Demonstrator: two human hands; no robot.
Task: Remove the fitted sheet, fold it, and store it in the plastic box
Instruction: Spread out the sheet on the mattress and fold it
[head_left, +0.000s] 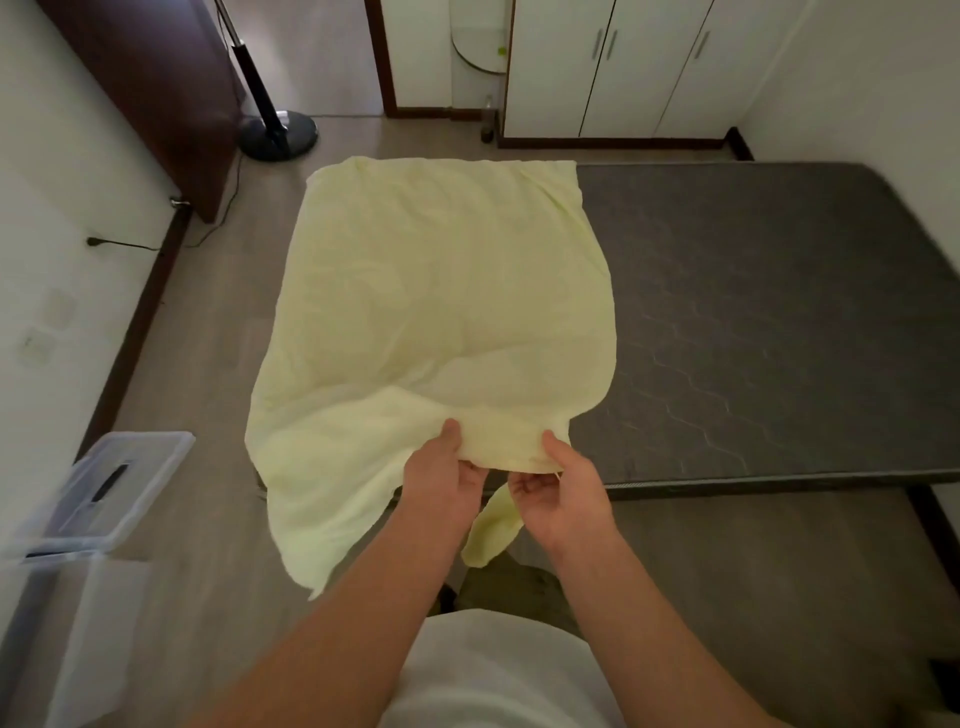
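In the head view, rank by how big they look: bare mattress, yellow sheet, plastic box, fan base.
1. mattress
2. sheet, not far behind, though nearer the camera
3. plastic box, partly cut off and blurred
4. fan base

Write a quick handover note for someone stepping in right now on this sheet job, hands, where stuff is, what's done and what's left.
Left hand and right hand: both pinch the near edge of the sheet, close together.
Sheet: off the mattress, partly folded, lying over its left end, with the near part hanging down.
Box: on the floor at left, lid on.
Done: sheet removed, folding begun.
Left: finish folding, open the box, put the sheet in.
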